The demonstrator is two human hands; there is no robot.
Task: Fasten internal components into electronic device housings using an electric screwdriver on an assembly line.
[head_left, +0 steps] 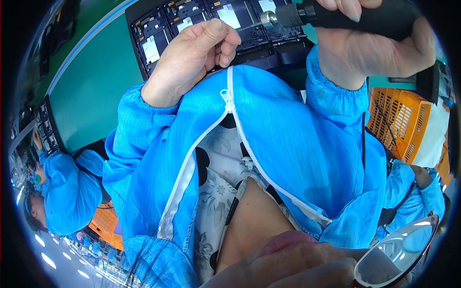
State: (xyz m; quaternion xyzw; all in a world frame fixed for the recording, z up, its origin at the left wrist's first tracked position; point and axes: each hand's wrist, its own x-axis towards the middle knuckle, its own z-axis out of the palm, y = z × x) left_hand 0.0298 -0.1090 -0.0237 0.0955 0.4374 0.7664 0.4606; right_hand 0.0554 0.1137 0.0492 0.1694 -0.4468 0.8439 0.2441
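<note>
My right hand (365,55) is wrapped round the black body of an electric screwdriver (326,14), which lies across the upper right with its metal bit pointing left. The bit's tip ends close to the fingertips of my left hand (189,55). The left thumb and fingers are pinched together; whatever is between them is too small or hidden to make out. Beneath both hands sits a dark tray (259,61) with several dark electronic device housings (235,36) in a row. Each shows a white rectangular patch, and the left hand covers part of the row.
A green work surface (96,91) spreads left of the tray, with a pale strip (91,41) along it. Orange crates (398,117) stand at the right. A co-worker in blue (72,192) sits at the left, another person's blue sleeve (401,182) at the right.
</note>
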